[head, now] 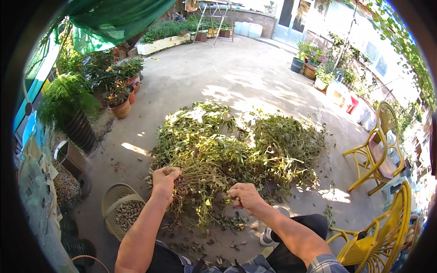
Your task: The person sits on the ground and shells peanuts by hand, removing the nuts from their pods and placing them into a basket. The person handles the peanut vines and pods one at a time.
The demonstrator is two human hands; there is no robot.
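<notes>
A large heap of uprooted peanut plants [205, 136] lies on the concrete before me, leafy tops away from me and roots toward me. At its near left edge my left hand [164, 184] is closed around the root end of a peanut plant [179, 191]. My right hand [247, 197] is over the near side of the heap, fingers curled in a pinch. A small pale thing at its fingertips looks like a peanut pod, partly hidden by the fingers. Left of my left forearm stands a pale perforated plastic basket [110, 218] with many picked peanuts [128, 213] in it.
Yellow cane chairs [374, 235] stand on my right. Potted plants [121, 105] and a brown bin [71, 157] line the left. Loose leaves and pods [235, 221] litter the concrete floor [239, 61] near my feet. A stepladder-like metal frame [215, 20] stands far off.
</notes>
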